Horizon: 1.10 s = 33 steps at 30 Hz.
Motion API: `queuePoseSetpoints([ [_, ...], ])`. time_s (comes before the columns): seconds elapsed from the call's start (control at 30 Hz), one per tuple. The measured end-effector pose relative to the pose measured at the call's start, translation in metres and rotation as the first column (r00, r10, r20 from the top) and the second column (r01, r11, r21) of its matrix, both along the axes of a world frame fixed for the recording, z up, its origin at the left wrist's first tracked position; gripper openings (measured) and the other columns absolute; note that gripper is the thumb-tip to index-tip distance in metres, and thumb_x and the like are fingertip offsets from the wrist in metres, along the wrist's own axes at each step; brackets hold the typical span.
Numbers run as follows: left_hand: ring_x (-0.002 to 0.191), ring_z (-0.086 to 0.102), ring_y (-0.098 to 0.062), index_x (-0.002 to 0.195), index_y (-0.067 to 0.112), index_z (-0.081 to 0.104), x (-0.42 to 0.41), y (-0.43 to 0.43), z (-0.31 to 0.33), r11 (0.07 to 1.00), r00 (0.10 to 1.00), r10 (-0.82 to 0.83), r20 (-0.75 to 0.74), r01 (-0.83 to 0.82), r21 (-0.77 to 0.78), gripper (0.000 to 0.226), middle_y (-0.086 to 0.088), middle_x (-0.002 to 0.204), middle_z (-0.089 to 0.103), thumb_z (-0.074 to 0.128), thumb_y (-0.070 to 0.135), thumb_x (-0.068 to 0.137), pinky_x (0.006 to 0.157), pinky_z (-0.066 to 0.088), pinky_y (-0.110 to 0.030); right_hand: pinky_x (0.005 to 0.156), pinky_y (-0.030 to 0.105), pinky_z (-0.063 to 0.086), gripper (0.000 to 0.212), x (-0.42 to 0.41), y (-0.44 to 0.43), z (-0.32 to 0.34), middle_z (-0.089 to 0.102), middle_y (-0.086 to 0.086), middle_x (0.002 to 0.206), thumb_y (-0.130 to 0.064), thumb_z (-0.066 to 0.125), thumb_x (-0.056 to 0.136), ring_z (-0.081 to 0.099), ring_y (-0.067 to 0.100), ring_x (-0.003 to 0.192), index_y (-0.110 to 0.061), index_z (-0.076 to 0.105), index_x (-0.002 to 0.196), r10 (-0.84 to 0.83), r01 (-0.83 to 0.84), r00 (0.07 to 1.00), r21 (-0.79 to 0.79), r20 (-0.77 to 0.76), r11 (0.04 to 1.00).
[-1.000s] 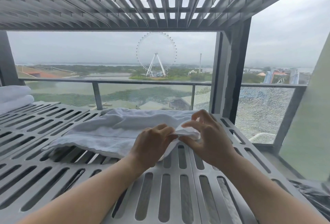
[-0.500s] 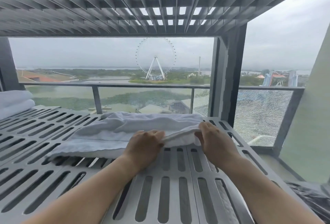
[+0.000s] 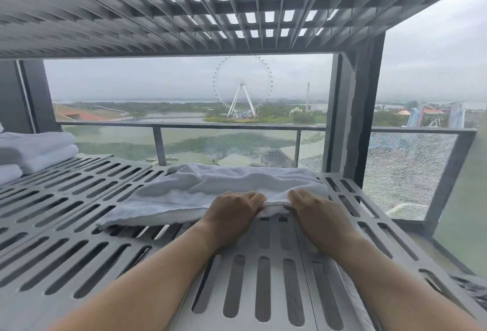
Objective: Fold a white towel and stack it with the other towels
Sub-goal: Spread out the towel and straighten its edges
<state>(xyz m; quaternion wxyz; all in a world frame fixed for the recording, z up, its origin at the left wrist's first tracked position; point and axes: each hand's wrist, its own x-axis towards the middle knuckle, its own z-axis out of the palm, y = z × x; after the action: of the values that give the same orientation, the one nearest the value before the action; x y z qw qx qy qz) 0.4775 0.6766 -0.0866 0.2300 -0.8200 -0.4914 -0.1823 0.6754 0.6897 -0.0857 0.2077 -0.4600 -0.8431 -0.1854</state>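
You're pinching the near edge of the white towel (image 3: 210,188) with both hands: left hand (image 3: 234,212) with fingers curled over the hem, right hand (image 3: 313,212) doing the same just beside it. The rest is lying rumpled past your knuckles and trailing off left of your left hand. The other towels (image 3: 34,151) are sitting well off to the far left. What I'd be worrying about (just my guess): with both grips so close together, the loose end could be dragging, catching in the slotted metal shelf (image 3: 263,278) and folding crooked.
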Motion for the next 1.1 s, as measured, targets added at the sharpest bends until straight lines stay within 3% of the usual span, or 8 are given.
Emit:
queuePoseSetpoints([
  [0.2,0.100,0.059,-0.025,0.120,0.020,0.040,-0.030,-0.001,-0.012,0.987,0.991,0.099,-0.089,-0.109,-0.116,0.037,-0.001,0.115,0.055,0.041,0.004,0.087,0.066,0.046,-0.036,0.058,0.031,0.037,0.015,0.011,0.001,-0.002,0.058,0.002,0.099,-0.021,0.027,0.098,0.058,0.024,0.080,-0.019,0.040,0.104,0.000,-0.003,0.999,-0.075,-0.048,0.997],
  [0.33,0.103,0.059,-0.023,0.113,0.019,0.047,-0.084,-0.005,-0.008,0.940,0.960,0.277,-0.024,-0.276,-0.200,0.037,-0.001,0.114,0.055,0.041,-0.004,0.085,0.078,0.051,-0.034,0.063,0.029,0.036,0.037,0.011,0.000,-0.003,0.050,0.001,0.106,-0.004,0.032,0.087,0.053,0.022,0.088,-0.026,0.041,0.116,-0.016,0.014,1.000,-0.059,-0.025,0.998],
  [0.47,0.106,0.057,-0.023,0.110,0.020,0.052,-0.115,-0.016,-0.003,0.870,0.892,0.451,0.007,-0.438,-0.228,0.031,-0.002,0.119,0.057,0.038,0.003,0.090,0.087,0.049,-0.036,0.065,0.033,0.037,0.031,0.001,0.001,-0.003,0.046,0.004,0.106,0.000,0.028,0.085,0.054,0.026,0.095,-0.014,0.047,0.106,-0.054,0.051,0.997,-0.054,-0.060,0.997],
  [0.63,0.092,0.065,-0.025,0.113,0.025,0.058,-0.118,-0.032,0.026,0.939,0.939,0.312,0.142,-0.328,0.105,0.043,-0.001,0.105,0.067,0.047,-0.004,0.082,0.075,0.053,-0.037,0.060,0.030,0.040,0.020,0.009,-0.002,0.015,0.051,0.001,0.104,-0.003,0.040,0.087,0.055,0.023,0.092,-0.014,0.052,0.100,-0.155,0.177,0.965,0.089,-0.212,0.980],
  [0.7,0.094,0.064,-0.027,0.110,0.018,0.061,-0.112,-0.042,0.029,0.947,0.935,0.315,0.164,-0.322,0.017,0.035,-0.005,0.101,0.065,0.046,-0.001,0.084,0.077,0.053,-0.037,0.068,0.032,0.044,0.023,0.010,-0.006,0.013,0.057,0.002,0.106,-0.005,0.036,0.086,0.056,0.024,0.091,-0.016,0.055,0.094,-0.170,0.160,0.974,-0.078,-0.147,0.984],
  [0.77,0.097,0.064,-0.027,0.110,0.014,0.059,-0.106,-0.053,0.019,0.925,0.930,0.367,-0.011,-0.366,-0.102,0.030,-0.008,0.103,0.062,0.045,0.004,0.086,0.081,0.053,-0.034,0.076,0.034,0.046,0.027,0.009,-0.015,0.005,0.061,0.002,0.110,-0.010,0.033,0.085,0.057,0.024,0.093,-0.017,0.057,0.095,-0.171,0.154,0.984,-0.235,-0.051,0.960],
  [0.97,0.099,0.061,-0.017,0.104,0.024,0.058,-0.134,-0.082,0.002,0.945,0.962,0.254,-0.100,-0.269,-0.186,0.037,0.003,0.112,0.060,0.042,-0.003,0.085,0.085,0.050,-0.028,0.084,0.034,0.044,0.034,0.002,-0.039,-0.003,0.058,-0.001,0.118,-0.009,0.036,0.086,0.055,0.022,0.107,-0.024,0.057,0.108,-0.175,0.158,0.984,-0.274,-0.039,0.949],
  [1.1,0.102,0.060,-0.013,0.112,0.027,0.062,-0.147,-0.108,0.001,0.962,0.983,0.182,-0.033,-0.185,-0.200,0.044,0.004,0.111,0.063,0.040,-0.001,0.087,0.089,0.047,-0.028,0.072,0.033,0.044,0.029,0.000,-0.068,-0.006,0.062,0.004,0.105,-0.004,0.032,0.087,0.056,0.023,0.094,-0.020,0.055,0.090,-0.261,0.238,0.959,-0.184,-0.109,0.954],
])
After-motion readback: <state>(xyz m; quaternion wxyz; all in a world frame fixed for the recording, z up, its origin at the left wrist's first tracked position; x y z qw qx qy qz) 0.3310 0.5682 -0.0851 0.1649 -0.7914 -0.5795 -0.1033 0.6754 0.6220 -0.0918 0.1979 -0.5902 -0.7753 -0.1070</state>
